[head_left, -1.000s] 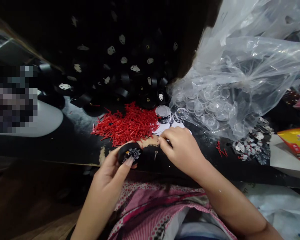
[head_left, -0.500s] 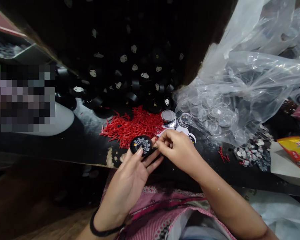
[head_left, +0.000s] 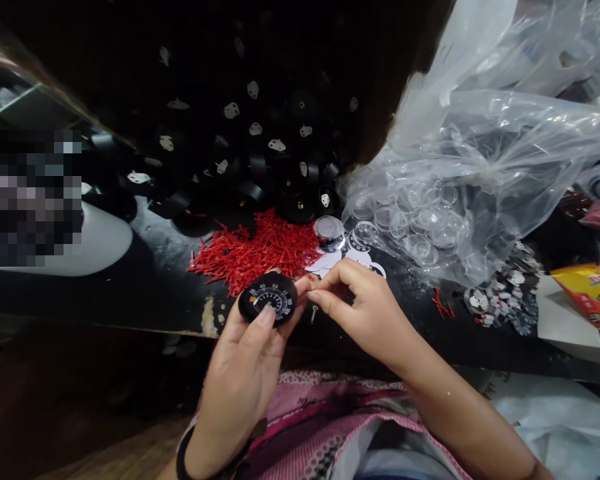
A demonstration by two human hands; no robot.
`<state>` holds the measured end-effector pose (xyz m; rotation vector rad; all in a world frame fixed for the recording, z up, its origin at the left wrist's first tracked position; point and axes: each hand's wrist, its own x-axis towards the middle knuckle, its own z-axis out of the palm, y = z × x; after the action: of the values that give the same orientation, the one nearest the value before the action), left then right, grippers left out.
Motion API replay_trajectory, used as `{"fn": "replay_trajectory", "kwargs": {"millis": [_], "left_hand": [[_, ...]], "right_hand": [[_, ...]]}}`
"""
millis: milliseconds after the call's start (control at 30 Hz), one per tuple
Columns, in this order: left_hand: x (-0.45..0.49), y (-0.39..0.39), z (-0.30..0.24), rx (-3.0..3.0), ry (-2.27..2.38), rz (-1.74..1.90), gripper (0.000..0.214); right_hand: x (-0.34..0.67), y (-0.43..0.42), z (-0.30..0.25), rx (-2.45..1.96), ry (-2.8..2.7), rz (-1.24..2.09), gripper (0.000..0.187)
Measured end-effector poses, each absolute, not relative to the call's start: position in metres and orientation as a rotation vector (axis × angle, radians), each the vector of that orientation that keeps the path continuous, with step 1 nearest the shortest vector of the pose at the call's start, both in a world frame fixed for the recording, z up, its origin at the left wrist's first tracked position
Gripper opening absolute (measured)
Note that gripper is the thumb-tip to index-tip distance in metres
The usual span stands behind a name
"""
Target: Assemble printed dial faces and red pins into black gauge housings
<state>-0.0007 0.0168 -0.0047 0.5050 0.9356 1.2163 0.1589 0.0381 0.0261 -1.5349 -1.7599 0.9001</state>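
My left hand (head_left: 245, 363) grips a round black gauge (head_left: 253, 313) from below. Its numbered dial faces up, and my thumb lies across the dial's lower part. Thumb and index finger of my right hand (head_left: 360, 303) are pinched together beside the left fingertips. Between the fingertips shows a small red bit, seemingly a red pointer (head_left: 311, 277), mostly hidden. Just behind the gauge lies a heap of loose red pointers (head_left: 260, 247). White discs (head_left: 330, 261) and dial plates (head_left: 360, 241) lie beyond my right hand.
A plastic bag (head_left: 480, 167) with clear round covers (head_left: 425, 227) spreads at right. Black housings (head_left: 257, 167) with pale metal plates fill the dark back area. Small mixed parts (head_left: 505, 293) and a yellow snack packet (head_left: 587, 287) sit far right. A white container (head_left: 107, 237) stands left.
My left hand has brought the gauge closer and slightly left, tilting it. My right hand keeps its pinch near the left fingertips. The whole view has shifted a little.
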Motion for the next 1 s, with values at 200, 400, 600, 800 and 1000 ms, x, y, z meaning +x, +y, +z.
{"fn": "replay_trajectory", "kwargs": {"millis": [200,400,600,800,1000], "left_hand": [[0.0,0.023,0.002,0.519,0.96,1.337,0.019],[0.004,0.012,0.005,0.558,0.995,1.263,0.02],[0.001,0.012,0.005,0.519,0.981,1.231,0.027],[0.009,0.027,-0.008,0.494,1.103,1.214,0.035],[0.019,0.025,-0.027,0.738,1.099,1.079,0.029]], "right_hand": [[0.16,0.035,0.027,-1.437,-1.467,1.174,0.011],[0.158,0.035,0.021,-1.499,-1.619,1.036,0.008],[0.16,0.032,0.022,-1.452,-2.036,0.488,0.017],[0.156,0.031,0.028,-1.373,-1.987,0.672,0.017],[0.156,0.032,0.027,-1.531,-1.969,0.765,0.013]]}}
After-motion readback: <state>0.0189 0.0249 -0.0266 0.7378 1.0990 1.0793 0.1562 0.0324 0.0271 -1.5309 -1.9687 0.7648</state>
